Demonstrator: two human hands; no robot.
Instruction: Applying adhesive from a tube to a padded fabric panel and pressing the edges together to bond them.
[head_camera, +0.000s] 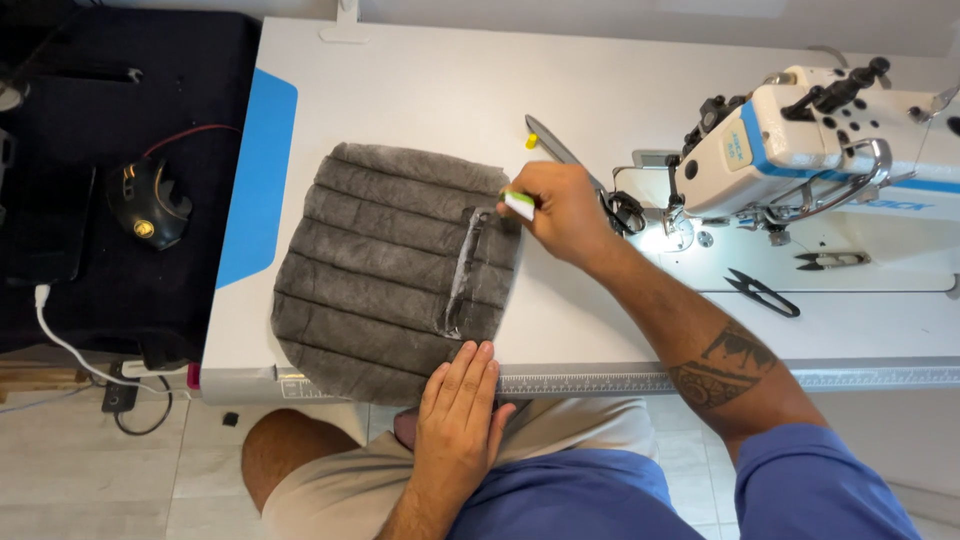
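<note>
Sewing table (420, 90): one white table filled the view, its near edge carrying a ruler strip, a blue panel along its left end.
Sewing machine (800, 150): one white and blue machine sat at the far right corner of the table, its lamp lighting the needle plate.
Quilted fabric (390, 270): one grey padded panel with ribbed channels lay flat towards the left half of the table, its lower edge reaching the near edge; a pale strip ran along a slit near its right side.
Right hand (560, 212): the arm came in from the lower right, forearm angled across the table, wrist bent left. The fingers were pinched shut on a small white and green marker (519, 204), its tip at the top of the pale strip on the fabric's upper right corner.
Left hand (462, 405): it lay flat, palm down, fingers straight and together, pressing the fabric's lower right edge at the near edge of the table. It gripped nothing.
Scissors (575, 165): one large pair lay just behind the right hand, partly hidden by it.
Thread snips (762, 292): one black pair lay right of the forearm, near the machine's base.
</note>
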